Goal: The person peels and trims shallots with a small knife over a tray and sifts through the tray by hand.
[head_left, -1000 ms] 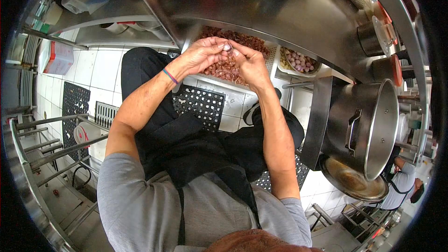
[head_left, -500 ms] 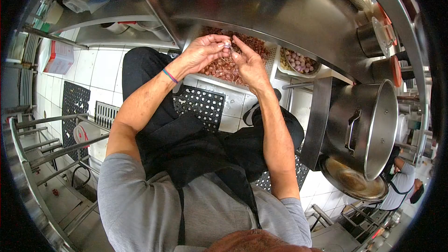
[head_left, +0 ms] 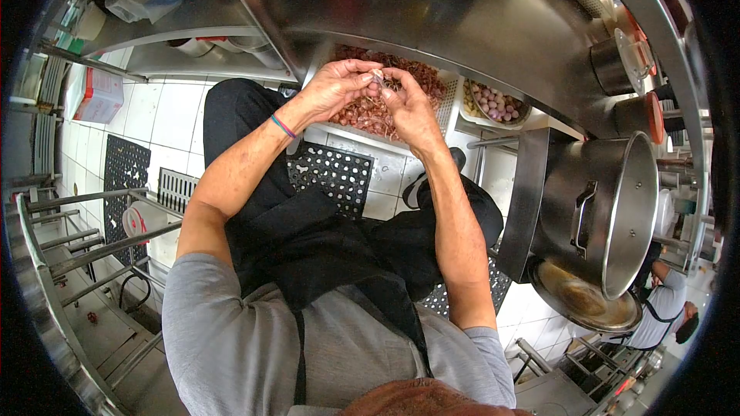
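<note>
My left hand (head_left: 339,88) pinches a small, pale purplish shallot (head_left: 377,76) between thumb and fingers. Against its right side, my right hand (head_left: 414,112) is closed, with index finger and thumb bent in toward the shallot. What lies between those right fingertips is too small to make out. Both hands are above a white perforated crate (head_left: 448,105) full of reddish-brown unpeeled shallots (head_left: 362,117) and loose skins. To the right of the crate, a bowl of smooth, peeled shallots (head_left: 496,102) sits in a pale container.
A steel counter (head_left: 462,31) overhangs the crate. On the right stands a large steel pot (head_left: 601,208), with a round metal lid or pan (head_left: 590,296) below it. Metal racks (head_left: 100,254) line the left. Another person (head_left: 659,308) is at the far right.
My right index finger, raised and straighter before, is now bent down onto the shallot. Both hands have stayed over the crate.
</note>
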{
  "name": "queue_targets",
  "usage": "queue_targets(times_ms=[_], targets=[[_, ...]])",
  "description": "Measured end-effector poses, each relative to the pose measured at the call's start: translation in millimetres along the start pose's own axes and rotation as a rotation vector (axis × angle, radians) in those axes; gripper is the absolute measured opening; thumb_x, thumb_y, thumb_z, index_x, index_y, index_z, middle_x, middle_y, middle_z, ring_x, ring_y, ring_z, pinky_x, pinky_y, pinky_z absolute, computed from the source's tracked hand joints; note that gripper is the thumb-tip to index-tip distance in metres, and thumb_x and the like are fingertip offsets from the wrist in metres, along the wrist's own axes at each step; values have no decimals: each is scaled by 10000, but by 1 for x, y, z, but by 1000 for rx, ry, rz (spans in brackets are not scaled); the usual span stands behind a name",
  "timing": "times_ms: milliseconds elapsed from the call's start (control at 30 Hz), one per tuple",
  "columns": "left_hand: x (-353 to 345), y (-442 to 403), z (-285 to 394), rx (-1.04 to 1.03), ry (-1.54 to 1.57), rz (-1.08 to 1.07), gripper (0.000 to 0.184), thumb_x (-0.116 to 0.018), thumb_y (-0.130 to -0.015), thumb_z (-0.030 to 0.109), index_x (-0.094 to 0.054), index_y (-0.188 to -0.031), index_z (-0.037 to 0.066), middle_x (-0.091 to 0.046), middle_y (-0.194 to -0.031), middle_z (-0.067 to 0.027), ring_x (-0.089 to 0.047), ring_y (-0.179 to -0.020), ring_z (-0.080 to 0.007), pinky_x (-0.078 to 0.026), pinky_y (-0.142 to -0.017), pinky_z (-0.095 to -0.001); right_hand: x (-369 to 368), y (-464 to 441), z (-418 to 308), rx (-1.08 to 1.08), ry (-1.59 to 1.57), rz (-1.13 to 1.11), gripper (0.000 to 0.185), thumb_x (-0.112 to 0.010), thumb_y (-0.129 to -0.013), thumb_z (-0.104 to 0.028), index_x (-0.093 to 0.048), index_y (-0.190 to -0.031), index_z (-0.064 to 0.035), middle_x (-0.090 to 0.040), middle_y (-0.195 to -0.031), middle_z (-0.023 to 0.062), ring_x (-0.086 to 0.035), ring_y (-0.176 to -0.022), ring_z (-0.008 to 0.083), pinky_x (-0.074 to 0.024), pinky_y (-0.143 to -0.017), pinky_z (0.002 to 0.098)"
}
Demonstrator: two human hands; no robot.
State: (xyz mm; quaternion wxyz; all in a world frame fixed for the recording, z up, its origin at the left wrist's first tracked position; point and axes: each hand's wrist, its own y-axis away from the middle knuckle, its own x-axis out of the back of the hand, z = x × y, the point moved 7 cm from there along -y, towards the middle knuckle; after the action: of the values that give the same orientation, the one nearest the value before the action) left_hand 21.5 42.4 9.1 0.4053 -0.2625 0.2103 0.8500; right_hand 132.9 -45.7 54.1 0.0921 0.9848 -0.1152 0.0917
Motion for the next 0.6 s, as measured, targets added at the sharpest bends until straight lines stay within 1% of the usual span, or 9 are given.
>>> queue_targets(times_ms=[100,200,300,400,500,600], targets=[[-1,0,0,8,-50,-12,277,-609,-927,104,-593,-1175,-20,-651,-980,-73,-633,-874,-152,-533,-829,-280,0,1,-3,-33,69,9,284,-551,-940,-105,-544,-1223,-79,-669,-934,142,-640,-835,196,-495,-727,336],[4,0,-3,32,-122,22,280,-618,-923,107,-595,-1166,-31,-661,-984,-79,-638,-853,-143,-538,-810,-270,1,2,-4,136,313,122,257,-550,-952,-136,-563,-1207,-119,-599,-711,40,-545,-630,113,-445,-577,300],[4,1,-3,36,-149,20,281,-622,-921,106,-595,-1165,-31,-668,-992,-83,-641,-840,-136,-540,-794,-261,2,-1,1,111,295,119,238,-556,-948,-149,-567,-1185,-126,-612,-726,66,-577,-642,146,-463,-595,322],[1,2,-4,41,-172,24,283,-623,-920,109,-596,-1167,-26,-669,-1006,-85,-641,-843,-131,-539,-791,-256,1,-3,2,68,256,117,205,-533,-958,-136,-571,-1157,-104,-605,-726,50,-559,-628,139,-452,-591,304],[0,0,-3,15,-172,-9,281,-619,-923,114,-598,-1165,-28,-667,-997,-82,-639,-860,-139,-534,-816,-266,-3,-4,4,61,10,78,214,-505,-978,-143,-545,-1181,-91,-561,-709,22,-475,-520,100,-384,-471,264],[-3,-2,-4,-6,-144,-61,292,-610,-927,109,-584,-1184,-26,-654,-1027,-89,-633,-904,-158,-525,-850,-288,-3,-2,18,-312,-535,-70,244,-487,-994,-163,-499,-1225,-86,-495,-691,-9,-349,-440,47,-250,-370,221]])
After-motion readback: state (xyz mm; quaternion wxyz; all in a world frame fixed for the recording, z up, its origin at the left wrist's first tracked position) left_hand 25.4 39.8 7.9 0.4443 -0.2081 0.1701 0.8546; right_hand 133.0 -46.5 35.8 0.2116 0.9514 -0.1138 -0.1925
